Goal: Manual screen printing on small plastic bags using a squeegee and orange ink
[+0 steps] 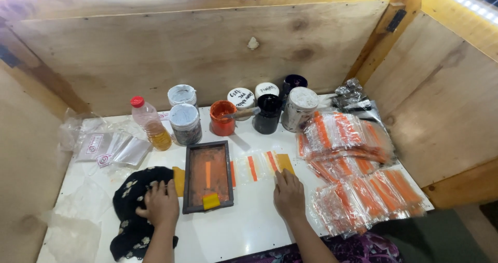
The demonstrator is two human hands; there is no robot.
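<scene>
Resting: our left hand (161, 205) lies flat, open, on black floral cloth (130, 211), kept beside frame for wiping.
Pinning: right hand (289, 194) open, presses clear orange-striped strip (258, 167) flat on bench (244, 226).
Frame: printing screen (208, 177) w/ yellow squeegee (211, 201), centre, betw. hands.

A white table (249, 226) carries a printing frame (208, 176), a black cloth (132, 211), paint jars (185, 123), a bottle (150, 123), clear bags (111, 147), printed packets (358, 174) and what may be film strips (254, 167).
</scene>
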